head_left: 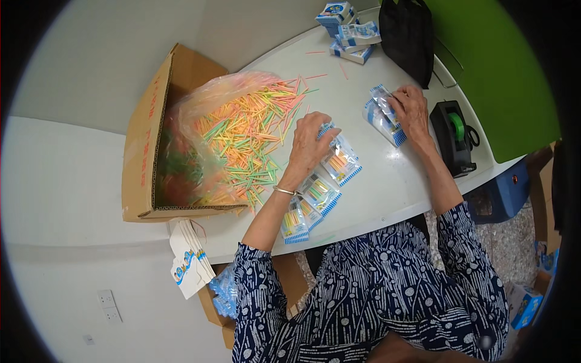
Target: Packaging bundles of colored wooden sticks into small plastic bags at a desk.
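Observation:
My left hand (310,140), with a bracelet at the wrist, has its thumb and fingers closed on the top end of a clear-and-blue plastic packet (342,162) with several coloured sticks inside. More filled packets (321,191) lie overlapped below that wrist, toward the table's near edge. On the right, my right hand (413,112) pinches the upper part of a similar packet (381,100) lying over other packets (382,124). No coloured sticks can be made out in these. A large heap of thin pink, yellow, orange and green sticks (251,136) spreads left of my left hand.
The heap spills from a plastic bag in a tipped cardboard box (142,157). Small boxes (354,51) and a black bag (407,39) stand at the back. A black tape dispenser (451,136) sits right of my right forearm. White folded cartons (190,257) hang over the left edge.

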The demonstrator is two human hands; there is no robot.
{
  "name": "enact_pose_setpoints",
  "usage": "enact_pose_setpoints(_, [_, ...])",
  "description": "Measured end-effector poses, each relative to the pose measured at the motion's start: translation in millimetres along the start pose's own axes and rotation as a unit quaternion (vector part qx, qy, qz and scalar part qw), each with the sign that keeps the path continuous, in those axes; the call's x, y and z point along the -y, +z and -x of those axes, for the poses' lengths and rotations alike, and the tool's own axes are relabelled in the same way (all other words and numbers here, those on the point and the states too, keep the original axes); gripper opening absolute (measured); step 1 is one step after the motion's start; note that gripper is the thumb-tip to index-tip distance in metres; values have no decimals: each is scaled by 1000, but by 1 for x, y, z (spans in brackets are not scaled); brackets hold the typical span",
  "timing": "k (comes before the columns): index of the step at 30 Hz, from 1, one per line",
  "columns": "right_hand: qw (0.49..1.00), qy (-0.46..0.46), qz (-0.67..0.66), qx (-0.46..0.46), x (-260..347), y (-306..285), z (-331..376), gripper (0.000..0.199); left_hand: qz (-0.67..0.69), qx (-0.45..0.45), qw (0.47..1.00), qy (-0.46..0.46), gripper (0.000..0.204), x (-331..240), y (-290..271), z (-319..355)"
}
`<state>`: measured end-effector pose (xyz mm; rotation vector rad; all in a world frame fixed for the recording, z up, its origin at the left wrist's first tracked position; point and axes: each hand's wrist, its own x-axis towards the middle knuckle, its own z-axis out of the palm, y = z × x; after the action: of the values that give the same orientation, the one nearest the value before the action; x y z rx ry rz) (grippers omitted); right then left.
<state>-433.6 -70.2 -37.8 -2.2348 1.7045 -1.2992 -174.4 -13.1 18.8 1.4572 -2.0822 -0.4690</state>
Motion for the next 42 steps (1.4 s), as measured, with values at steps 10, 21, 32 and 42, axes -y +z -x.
enact_pose_setpoints(10, [944,-93,-281,147,88,-13,-3,34,224,59,969,-83,18,-10,-13,-12])
enact_pose_setpoints(21, [817,139,-436,352,85,10,12,23,224,-21,970,-95,10,4,-4,25])
enact_pose_setpoints(32, [840,87,-394,363,80,30,19,32,-225,-12,968,108,29,85,-50,-35])
enact_pose_setpoints(42, [846,65,-378,371,88,24,17,34,-561,99,791,222,52,139,-45,-70])
